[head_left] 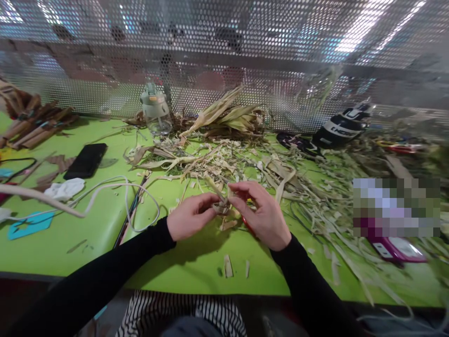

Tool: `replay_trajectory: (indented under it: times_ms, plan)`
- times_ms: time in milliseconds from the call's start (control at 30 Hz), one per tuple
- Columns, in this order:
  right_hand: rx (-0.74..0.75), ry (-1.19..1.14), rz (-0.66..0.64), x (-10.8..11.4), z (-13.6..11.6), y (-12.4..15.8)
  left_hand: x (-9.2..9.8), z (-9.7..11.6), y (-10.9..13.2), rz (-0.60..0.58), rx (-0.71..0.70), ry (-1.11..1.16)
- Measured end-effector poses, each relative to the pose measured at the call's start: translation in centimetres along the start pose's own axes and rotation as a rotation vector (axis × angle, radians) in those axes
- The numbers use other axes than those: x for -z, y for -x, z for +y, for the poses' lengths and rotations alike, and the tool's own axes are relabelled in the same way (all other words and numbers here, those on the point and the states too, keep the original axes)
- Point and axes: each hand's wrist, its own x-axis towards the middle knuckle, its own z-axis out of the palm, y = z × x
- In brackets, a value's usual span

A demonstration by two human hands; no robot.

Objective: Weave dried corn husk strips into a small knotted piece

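Husk (pixel 224 203) at dial centre, pinched by left hand (pixel 191 216) and right hand (pixel 262 214) | scraps (pixel 218 164) toward 12 o'clock: some tearing seemingly done | bundle (pixel 242 118) beyond, 12 o'clock, seemingly unworked; husk looks unfinished

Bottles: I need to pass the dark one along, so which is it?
The black bottle on the right, with a white lettered band; the left-hand bottle has a pale green top and see-through lower part.

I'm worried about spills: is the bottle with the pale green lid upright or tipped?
Upright: the bottle stands on the green table, lid at top, clear lower part below.
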Motion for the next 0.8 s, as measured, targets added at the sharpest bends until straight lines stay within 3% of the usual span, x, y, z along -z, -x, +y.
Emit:
replay_trajectory:
  times_ms: [167, 367, 500, 567, 667, 800]
  plan:
    - [0.049, -0.020, -0.032, -0.1, -0.1, 0.0, -0.1, -0.2, 0.1, 0.001, 0.027, -0.015]
    - [0.213, 0.088, 0.065, -0.8, -0.4, 0.2, -0.2, 0.5, 0.1, 0.043, 0.021, 0.115]
    - [0.270, 0.084, -0.001, -0.5, -0.6, 0.3, -0.1, 0.7, 0.1, 0.067, 0.039, 0.120]
    - [0.211, 0.066, 0.031, -0.2, -0.5, 0.2, -0.1, 0.7, 0.1, 0.079, 0.034, 0.119]
    - [-0.026, 0.054, 0.143, 0.2, -0.3, 0.1, 0.0, 0.7, 0.1, 0.114, 0.032, 0.145]
    - [-0.163, -0.070, -0.008, -0.1, 0.0, -0.1, -0.2, 0.5, 0.2, 0.027, 0.060, 0.171]
